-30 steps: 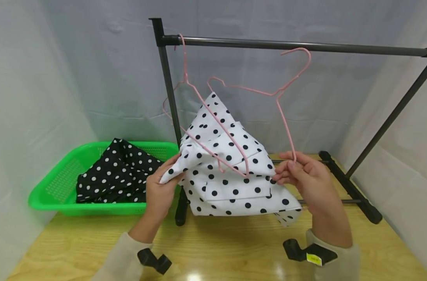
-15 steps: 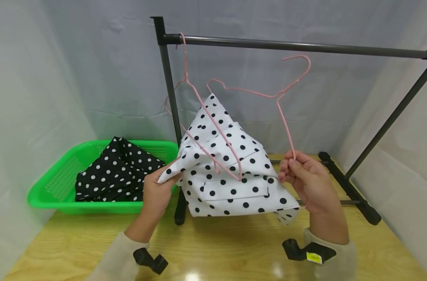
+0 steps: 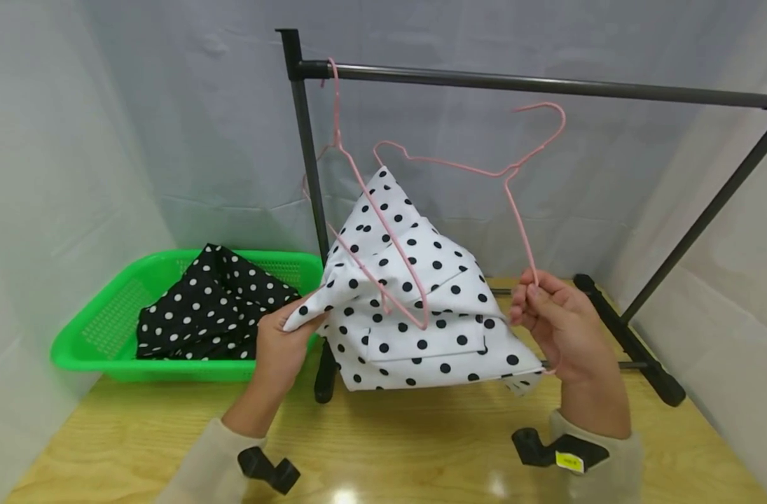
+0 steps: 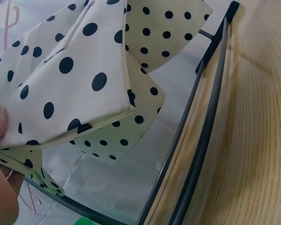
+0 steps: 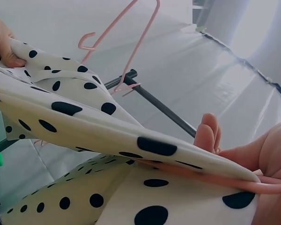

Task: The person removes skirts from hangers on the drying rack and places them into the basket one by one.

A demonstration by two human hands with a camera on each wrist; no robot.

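Two hands share one job at this moment: a white garment with black dots is held up above the wooden table, in front of the black rack, with a pink wire hanger partly inside it. The left hand pinches a folded corner of the cloth between thumb and fingers, and the right hand has its fingers curled round the hanger's lower end at the garment's other corner; the right wrist view shows pink wire running under the fabric edge there. By my reading the threading is only half done: one shoulder of the hanger pokes up under the peak of the cloth, while its hook hangs free in the air, below the top rail and not on it. Getting the garment seated and the hook onto the rail looks to be what remains. A second pink hanger already hangs from the rail's left end, right in front of the white cloth, and could tangle with the one in hand. The rack's upright post stands close behind the left hand. To the left, a green basket holds a black garment with white dots, waiting its turn.
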